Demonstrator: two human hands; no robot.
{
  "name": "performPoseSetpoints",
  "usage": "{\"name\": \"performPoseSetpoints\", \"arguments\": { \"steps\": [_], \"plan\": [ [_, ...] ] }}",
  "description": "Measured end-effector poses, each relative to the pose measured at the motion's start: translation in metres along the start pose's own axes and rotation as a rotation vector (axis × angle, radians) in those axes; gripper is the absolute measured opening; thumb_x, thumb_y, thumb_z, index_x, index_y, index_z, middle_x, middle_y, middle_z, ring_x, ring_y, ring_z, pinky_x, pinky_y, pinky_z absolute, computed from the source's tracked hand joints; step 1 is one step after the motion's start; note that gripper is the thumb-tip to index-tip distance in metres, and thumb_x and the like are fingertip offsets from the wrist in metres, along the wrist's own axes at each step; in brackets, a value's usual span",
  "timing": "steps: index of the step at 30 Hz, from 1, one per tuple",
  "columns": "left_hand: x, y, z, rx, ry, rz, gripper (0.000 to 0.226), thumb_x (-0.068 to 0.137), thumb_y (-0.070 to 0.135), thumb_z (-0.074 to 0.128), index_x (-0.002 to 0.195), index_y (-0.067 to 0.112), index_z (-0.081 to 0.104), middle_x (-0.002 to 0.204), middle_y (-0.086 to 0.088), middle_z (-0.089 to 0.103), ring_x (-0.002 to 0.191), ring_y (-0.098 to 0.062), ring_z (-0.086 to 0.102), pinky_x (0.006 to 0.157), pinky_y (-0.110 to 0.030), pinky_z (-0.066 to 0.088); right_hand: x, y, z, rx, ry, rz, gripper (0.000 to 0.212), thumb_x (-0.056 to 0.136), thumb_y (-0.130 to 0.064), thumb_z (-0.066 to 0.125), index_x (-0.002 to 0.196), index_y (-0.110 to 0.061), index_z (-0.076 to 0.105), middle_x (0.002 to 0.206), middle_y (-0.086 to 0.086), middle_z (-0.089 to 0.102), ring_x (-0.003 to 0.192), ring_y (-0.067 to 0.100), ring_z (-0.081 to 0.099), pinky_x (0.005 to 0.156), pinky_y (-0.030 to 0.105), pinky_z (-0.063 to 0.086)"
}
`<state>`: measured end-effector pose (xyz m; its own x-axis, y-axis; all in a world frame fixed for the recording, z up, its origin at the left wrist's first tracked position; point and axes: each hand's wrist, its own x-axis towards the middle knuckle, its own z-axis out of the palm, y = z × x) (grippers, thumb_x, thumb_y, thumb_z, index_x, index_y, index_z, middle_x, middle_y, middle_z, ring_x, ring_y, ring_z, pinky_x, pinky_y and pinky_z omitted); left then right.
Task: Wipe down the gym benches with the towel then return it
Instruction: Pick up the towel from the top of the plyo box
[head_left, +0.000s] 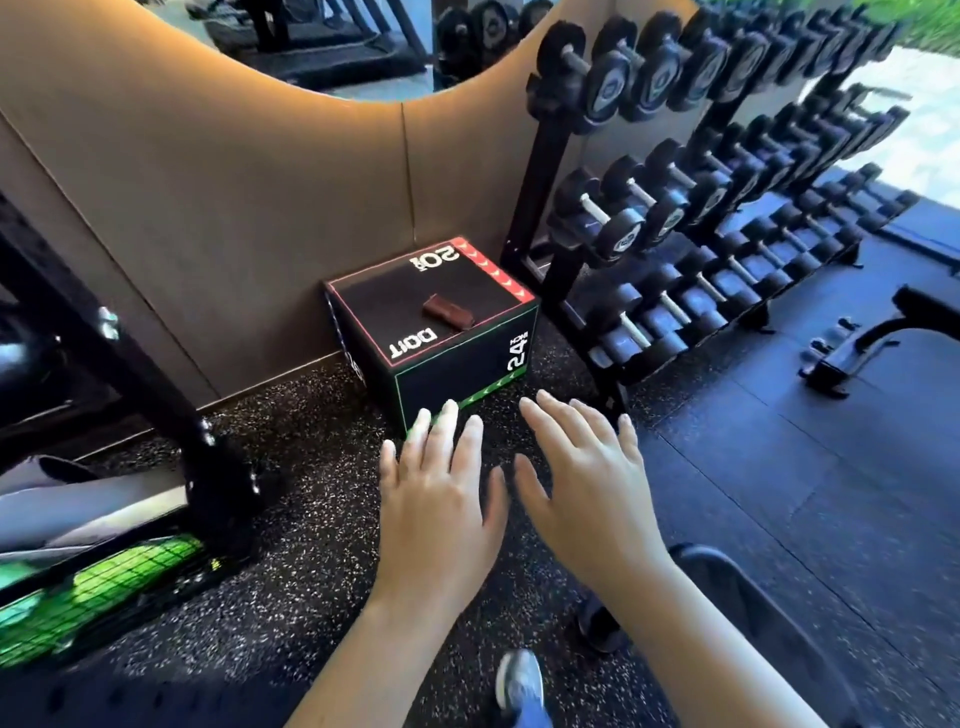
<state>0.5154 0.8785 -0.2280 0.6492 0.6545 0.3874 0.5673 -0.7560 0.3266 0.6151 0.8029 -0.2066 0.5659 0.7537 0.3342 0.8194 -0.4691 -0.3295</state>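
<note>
**A:** Nearest to us are our own two hands. The left hand and the right hand reach forward side by side, palms down, above the speckled floor. All fingers are straight and spread, so each grip is fully open and holds nothing.

**B:** And where is the towel?

**A:** It lies folded, small and brown, on top of the black box. The box stands against the wall, just beside the dumbbell rack. Our hands are well short of the towel and do not touch it.

**B:** Then we judge that the step in hand is picking it up, and that no wiping is done yet?

**A:** Yes. We should reach over the front edge of the box and take the whole fold in one hand, thumb under and fingers over. In this way it should come up as one piece and not fall open.

**B:** And after that?

**A:** A dark padded shape at the right edge looks like a bench, well apart from the box. We cannot tell this for sure.
</note>
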Motion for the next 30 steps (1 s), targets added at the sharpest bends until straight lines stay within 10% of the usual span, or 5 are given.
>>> {"name": "performPoseSetpoints", "arguments": {
  "steps": [30],
  "plan": [
    [0.448,-0.193,0.272,-0.018,-0.179,-0.149,0.045,0.079,0.009,0.068,0.121,-0.001,0.057,0.132,-0.021,0.051,0.125,-0.04,0.044,0.098,-0.06,0.034,0.472,0.116,0.293,-0.037,-0.191,0.022,0.046,0.08,-0.022,0.065,0.124,-0.012,0.057,0.129,0.006,0.057,0.118,0.029,0.053,0.1,0.058,0.033]
  ]
}}
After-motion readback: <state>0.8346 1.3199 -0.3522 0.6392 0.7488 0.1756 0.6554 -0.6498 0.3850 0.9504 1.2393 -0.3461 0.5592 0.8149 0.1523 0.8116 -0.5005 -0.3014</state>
